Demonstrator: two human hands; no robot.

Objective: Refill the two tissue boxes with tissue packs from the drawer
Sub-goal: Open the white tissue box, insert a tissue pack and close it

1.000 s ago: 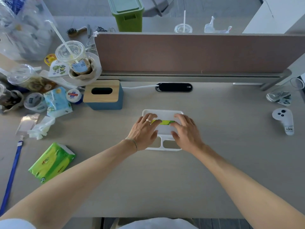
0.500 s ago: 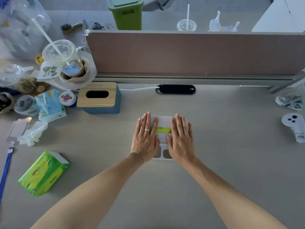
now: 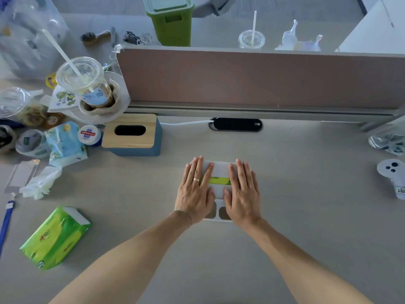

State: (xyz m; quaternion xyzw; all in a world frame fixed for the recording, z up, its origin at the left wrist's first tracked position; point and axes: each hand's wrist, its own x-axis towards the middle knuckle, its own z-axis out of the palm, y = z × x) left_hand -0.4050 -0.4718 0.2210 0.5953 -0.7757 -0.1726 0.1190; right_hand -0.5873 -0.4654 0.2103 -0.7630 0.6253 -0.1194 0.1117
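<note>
A white tissue box (image 3: 219, 170) lies at the middle of the desk, a green tissue pack (image 3: 220, 180) showing through its slot. My left hand (image 3: 195, 191) and my right hand (image 3: 242, 194) lie flat on top of the box, fingers spread, side by side and pressing down. A blue tissue box with a wooden lid (image 3: 132, 134) stands to the back left, its oval slot dark. A second green tissue pack (image 3: 55, 236) lies loose on the desk at the front left.
Cups, jars, a light blue tissue packet (image 3: 65, 144) and crumpled tissue (image 3: 41, 183) crowd the left side. A brown partition (image 3: 260, 77) runs along the back. A white controller (image 3: 394, 178) lies at the right edge. A blue lanyard (image 3: 5, 224) runs down the far left.
Both hands went from gripping the white box's edges with curled fingers to lying flat on its lid. The view shifted a little.
</note>
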